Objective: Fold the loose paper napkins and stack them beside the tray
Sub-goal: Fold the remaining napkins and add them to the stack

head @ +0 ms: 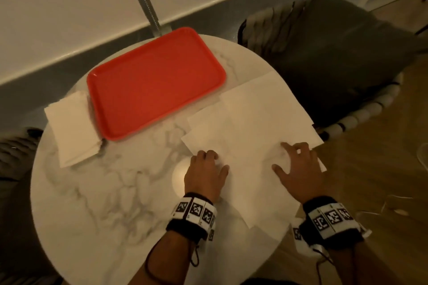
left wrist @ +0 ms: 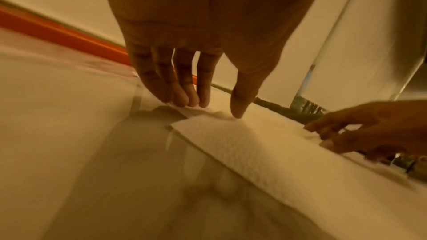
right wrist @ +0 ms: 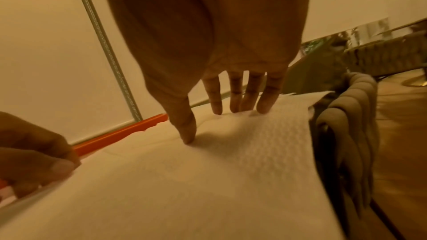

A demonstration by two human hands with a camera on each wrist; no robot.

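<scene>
Several loose white napkins (head: 252, 111) lie unfolded and overlapping on the right side of the round marble table (head: 104, 192). My left hand (head: 206, 166) touches the near left corner of the top napkin (left wrist: 265, 152) with straight fingertips (left wrist: 182, 98). My right hand (head: 296, 164) presses its spread fingers (right wrist: 265, 101) and thumb onto the same napkin (right wrist: 184, 180) near the table's right edge. Neither hand pinches the paper. The red tray (head: 152, 81) sits empty at the back, and a stack of folded napkins (head: 71, 129) lies against its left side.
A woven chair (head: 361, 111) with a dark cushion (head: 342, 53) stands close against the table's right edge. A metal pole (head: 143, 0) rises behind the tray. Some loose napkins overhang the right rim above a wooden floor (head: 382, 169).
</scene>
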